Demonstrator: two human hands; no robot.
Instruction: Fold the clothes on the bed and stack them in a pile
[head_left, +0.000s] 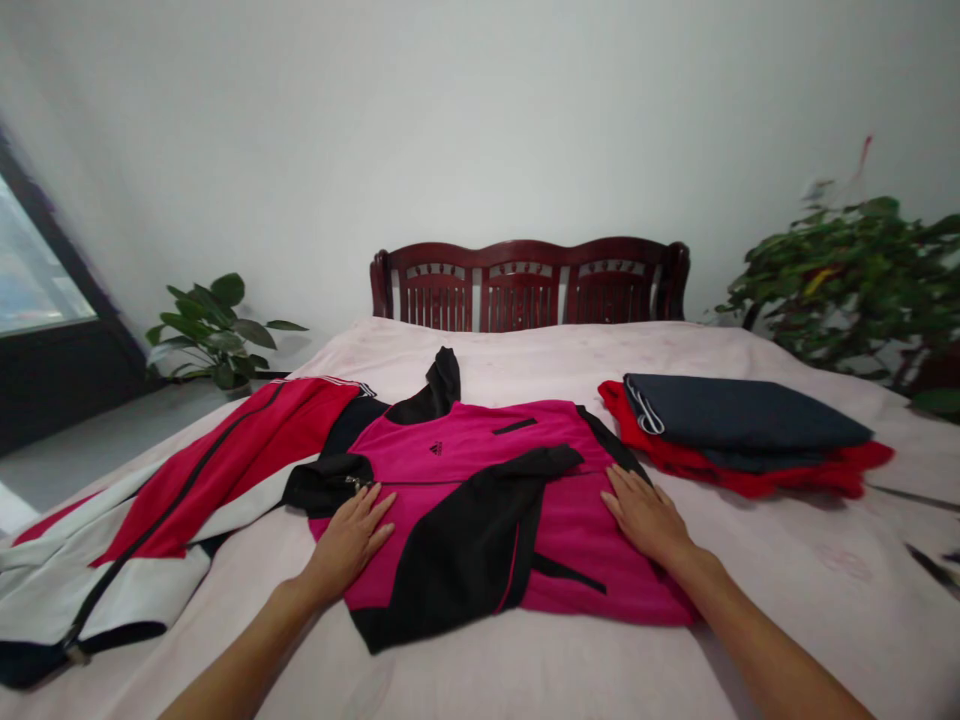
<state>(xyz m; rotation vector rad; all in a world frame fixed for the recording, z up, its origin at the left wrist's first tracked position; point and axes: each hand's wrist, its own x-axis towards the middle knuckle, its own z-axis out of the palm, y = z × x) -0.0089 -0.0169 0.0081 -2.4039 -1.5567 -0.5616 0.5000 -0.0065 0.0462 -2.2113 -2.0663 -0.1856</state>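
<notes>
Near at hand, folding looks partway done: the near sleeve (457, 560) of the magenta-and-black Adidas zip jacket (480, 500) is already laid in across its front, the cuff reaching past the zip line, and the jacket lies front up on the pink-sheeted bed (487, 685), collar (326, 480) to the left and hem (607, 440) to the right. Just beside it on the left, a red-and-white track jacket (232, 470) lies stretched out and seems untouched by any folding; on the right, near the hem, a folded navy garment (742, 412) sits on top of a red garment (765, 480), a pile that appears finished. Farther off, the far sleeve (431, 390) juts out beyond the body, so that sleeve and the doubling of the body are, I judge, what is left; past the bed's far edge stands a dark wooden headboard (521, 290). As for pose, both forearms rise from the bottom of the view and slant inward; the left hand (352, 535) rests palm down beside the collar, and the right hand (645, 510) lies over the hem end. The fingers of both look released, slightly spread on the cloth and grasping nothing; how firmly they press I cannot tell
</notes>
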